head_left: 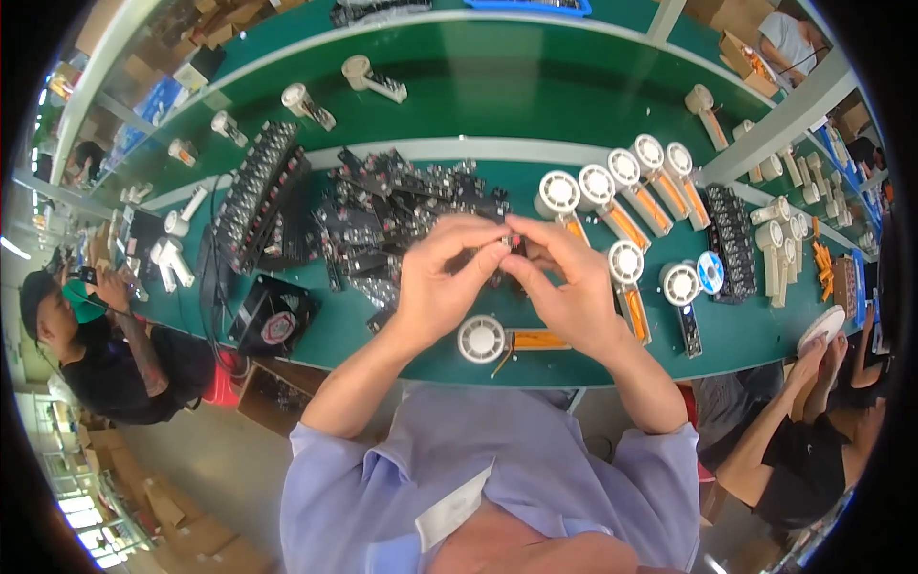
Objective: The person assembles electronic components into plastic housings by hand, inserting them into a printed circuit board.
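We see the left grip [437, 275] and the right grip [571, 283] meeting fingertip to fingertip, both clenched on one small dark piece [510, 241] with a touch of red. It is held up in the middle of the scene, above the green counter [535, 367]; the fingers hide most of it, so we cannot tell its full shape.

Just beyond the hands, toward the far left, we find a loose pile of black modules [378, 203]. Nearer to us, beneath the hands, lies a white fan [481, 340], its orange-filled handle running right toward the right forearm. Just right of the right grip is another fan [626, 261] with an orange strip, and beyond it five more white fans [623, 167] stand in a slanting row.

Farther right we have a fan with a dark handle [682, 285], a blue-rimmed disc [710, 272] just beside it, and a stack of black modules [732, 244] behind. On the left we see a taller module stack [251, 196] and, nearer, a black box [274, 314] with a round emblem. Across the far side, a green shelf [478, 81] carries several small fans [357, 72].

At the far right edge, a co-worker's hand holds a white round part [820, 327]; at the left, a person in a dark cap [40, 298] has both hands raised.
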Motion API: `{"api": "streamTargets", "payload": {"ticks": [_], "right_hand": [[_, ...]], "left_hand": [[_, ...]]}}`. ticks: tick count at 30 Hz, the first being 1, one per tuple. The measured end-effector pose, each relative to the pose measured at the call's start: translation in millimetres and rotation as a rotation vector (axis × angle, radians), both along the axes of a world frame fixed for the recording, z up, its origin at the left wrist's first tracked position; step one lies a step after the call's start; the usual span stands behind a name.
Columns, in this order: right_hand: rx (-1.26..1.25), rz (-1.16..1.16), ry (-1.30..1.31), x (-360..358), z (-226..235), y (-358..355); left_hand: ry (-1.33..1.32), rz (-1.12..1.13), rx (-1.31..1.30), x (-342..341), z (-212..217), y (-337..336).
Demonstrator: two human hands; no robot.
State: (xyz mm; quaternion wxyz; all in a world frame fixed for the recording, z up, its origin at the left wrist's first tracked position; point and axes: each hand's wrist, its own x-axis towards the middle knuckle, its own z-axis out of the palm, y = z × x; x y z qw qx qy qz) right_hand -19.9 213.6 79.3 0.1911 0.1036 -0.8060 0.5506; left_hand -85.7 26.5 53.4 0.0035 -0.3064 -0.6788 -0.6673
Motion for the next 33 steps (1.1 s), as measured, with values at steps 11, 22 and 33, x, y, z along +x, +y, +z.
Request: {"api": "streamTargets", "payload": {"ticks": [11, 22, 33], "right_hand": [[-0.22, -0.195, -0.486, 85, -66, 11], [-0.101, -0.246, -0.485, 86, -66, 2], [-0.1, -0.262, -0.412, 86, -67, -1]], "left_hand": [[0.609, -0.154, -0.523, 61, -33, -41], [1.059, -0.176, -0.68, 69, -50, -55], [1.051, -0.345, -0.626, 58, -49, -37]]}}
